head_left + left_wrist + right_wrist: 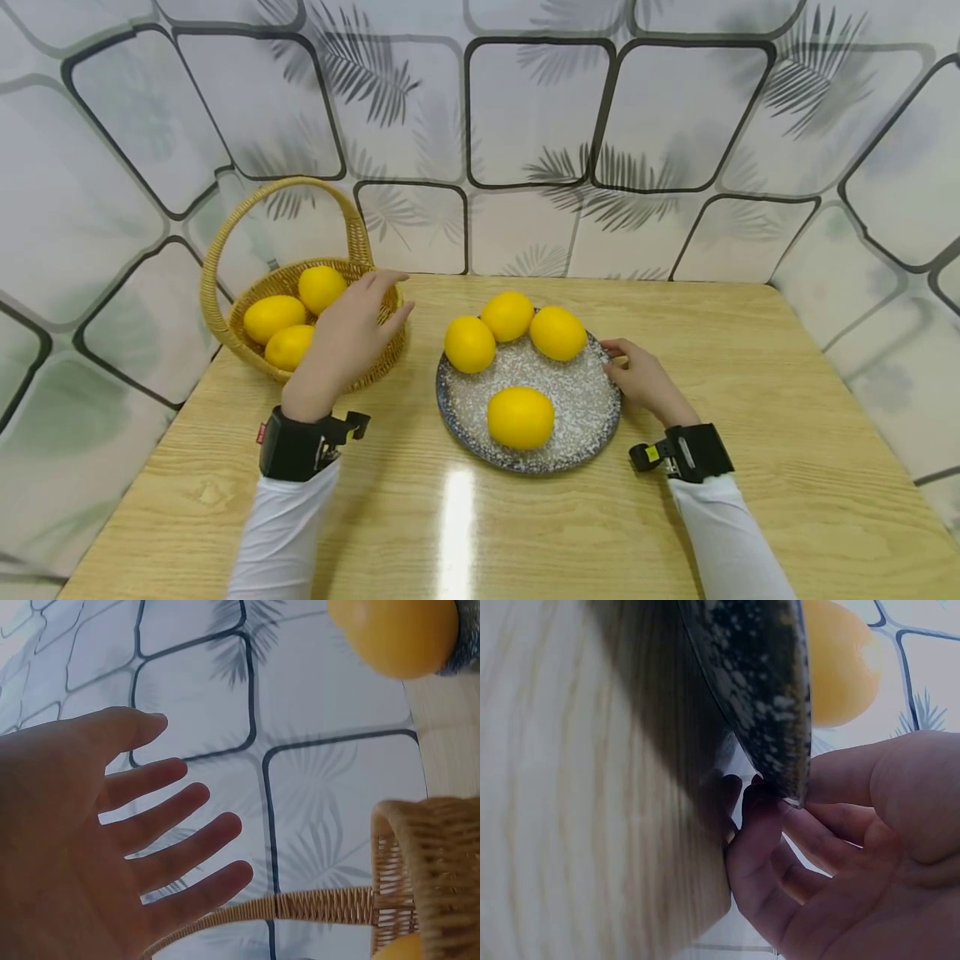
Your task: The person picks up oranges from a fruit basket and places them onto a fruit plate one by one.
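Note:
My left hand (352, 333) hovers over the right side of a wicker basket (212, 292), its fingers spread and nothing between them. In the left wrist view, the left palm (52, 825) is bare, with the basket rim (450, 862) off to the right. Three yellow lemons (274, 318) show inside the basket; the hand hides part of its interior. A speckled grey plate (577, 400) with a dark rim carries several lemons (521, 417). At the plate's right edge my right hand (643, 379) pinches the rim, thumb above and curled fingers (757, 855) beneath.
Both things rest on a light wood table (390, 517). The basket's tall arched handle (217, 258) rises at the left. A patterned backdrop (536, 117) stands behind the table and along its sides.

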`<state>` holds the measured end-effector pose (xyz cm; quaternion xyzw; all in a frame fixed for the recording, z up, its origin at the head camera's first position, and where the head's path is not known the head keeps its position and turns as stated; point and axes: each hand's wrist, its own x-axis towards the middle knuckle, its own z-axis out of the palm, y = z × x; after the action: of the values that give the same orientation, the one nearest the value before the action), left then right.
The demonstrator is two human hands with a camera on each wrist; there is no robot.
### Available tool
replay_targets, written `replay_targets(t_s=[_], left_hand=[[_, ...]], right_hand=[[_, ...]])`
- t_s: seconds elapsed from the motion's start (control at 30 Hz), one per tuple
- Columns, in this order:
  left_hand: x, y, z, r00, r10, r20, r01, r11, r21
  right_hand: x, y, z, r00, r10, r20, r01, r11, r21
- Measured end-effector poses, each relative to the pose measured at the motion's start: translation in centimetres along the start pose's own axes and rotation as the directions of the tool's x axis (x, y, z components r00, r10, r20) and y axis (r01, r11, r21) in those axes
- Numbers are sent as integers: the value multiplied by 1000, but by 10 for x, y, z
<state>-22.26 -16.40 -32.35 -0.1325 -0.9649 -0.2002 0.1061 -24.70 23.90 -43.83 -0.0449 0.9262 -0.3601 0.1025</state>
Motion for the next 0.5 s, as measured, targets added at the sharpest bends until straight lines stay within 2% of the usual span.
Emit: replay_targets(t_s=[0.13,0.3,0.5], left_hand=[[0,-9,-4,999,-31,15,31,999,-22],[-1,-20,-5,995,-74,61,76,996,-41],[-3,-35,-9,992,-114,54,113,994,13]], right_hand=[[0,-1,-1,1000,3,5,-3,1000,-2],[0,-2,0,1000,-1,3,1,1000,-5],[0,-3,0,1000,-1,5,1,1000,-1]])
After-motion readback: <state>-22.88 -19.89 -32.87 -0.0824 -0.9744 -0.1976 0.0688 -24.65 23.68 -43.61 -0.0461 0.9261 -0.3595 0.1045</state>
